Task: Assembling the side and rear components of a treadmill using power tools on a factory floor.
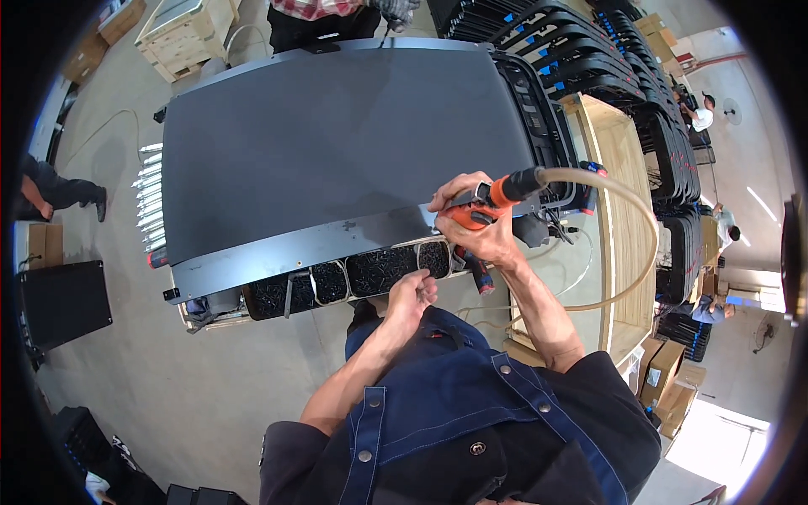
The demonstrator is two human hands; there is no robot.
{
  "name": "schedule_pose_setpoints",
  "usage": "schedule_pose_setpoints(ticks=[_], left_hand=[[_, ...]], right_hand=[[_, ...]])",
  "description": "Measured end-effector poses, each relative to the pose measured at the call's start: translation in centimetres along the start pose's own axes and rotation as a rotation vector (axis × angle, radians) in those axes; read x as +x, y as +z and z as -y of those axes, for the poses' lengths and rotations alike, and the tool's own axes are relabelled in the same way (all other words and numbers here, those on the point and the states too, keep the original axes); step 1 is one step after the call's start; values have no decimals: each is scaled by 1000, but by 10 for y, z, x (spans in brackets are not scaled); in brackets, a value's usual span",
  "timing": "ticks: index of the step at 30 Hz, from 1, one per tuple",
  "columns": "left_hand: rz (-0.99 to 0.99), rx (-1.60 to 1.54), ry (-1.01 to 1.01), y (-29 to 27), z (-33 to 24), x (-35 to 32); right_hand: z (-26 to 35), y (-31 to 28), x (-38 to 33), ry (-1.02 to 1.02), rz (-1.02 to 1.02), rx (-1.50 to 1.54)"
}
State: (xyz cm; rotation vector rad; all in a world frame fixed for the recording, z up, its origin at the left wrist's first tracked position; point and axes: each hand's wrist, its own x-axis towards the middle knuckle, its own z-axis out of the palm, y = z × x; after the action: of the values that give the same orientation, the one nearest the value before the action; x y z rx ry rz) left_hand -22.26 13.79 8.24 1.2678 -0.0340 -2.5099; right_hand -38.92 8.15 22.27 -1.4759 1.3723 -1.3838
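Note:
A wide dark grey panel (337, 143) with a shiny metal strip (311, 242) along its near edge lies in front of me. My right hand (484, 227) is wrapped round an orange air screwdriver (484, 215) at the strip's right part. A tan hose (627, 194) curves away from the tool's end. Lower down and left, my left hand (410, 300) is closed with its fingers curled, just in front of the bins. Whatever its fingertips may pinch is too small to name. Black bins (383, 273) of small dark screws sit below the strip.
A cordless driver (478, 273) hangs right of the bins. Silver rods (150, 194) stick out at the left. Across the panel stands another person, one gloved hand (394, 12) at the far edge. A wooden crate (623, 160) and stacked black frames (581, 50) stand to the right.

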Motion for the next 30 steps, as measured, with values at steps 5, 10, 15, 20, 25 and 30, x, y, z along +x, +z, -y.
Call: schedule_pose_setpoints(ticks=[5,10,15,20,25,30], left_hand=[[167,110,145,-23,-5,-22],[232,141,256,-19,-18,-43],[243,-86,280,-21,-25,-41],[313,-215,320,-17,-22,-49],[308,-161,431,-19,-23,-60],[301,-37,497,-30,-32,-69]], right_hand=[[0,1,-1,109,-24,-26],[9,-3,1,108,-1,-16],[25,-7,-15,122,-172,553],[27,-12,-29,148,-217,808],[19,-8,-32,149,-290,868],[12,2,-34,170,-332,920]])
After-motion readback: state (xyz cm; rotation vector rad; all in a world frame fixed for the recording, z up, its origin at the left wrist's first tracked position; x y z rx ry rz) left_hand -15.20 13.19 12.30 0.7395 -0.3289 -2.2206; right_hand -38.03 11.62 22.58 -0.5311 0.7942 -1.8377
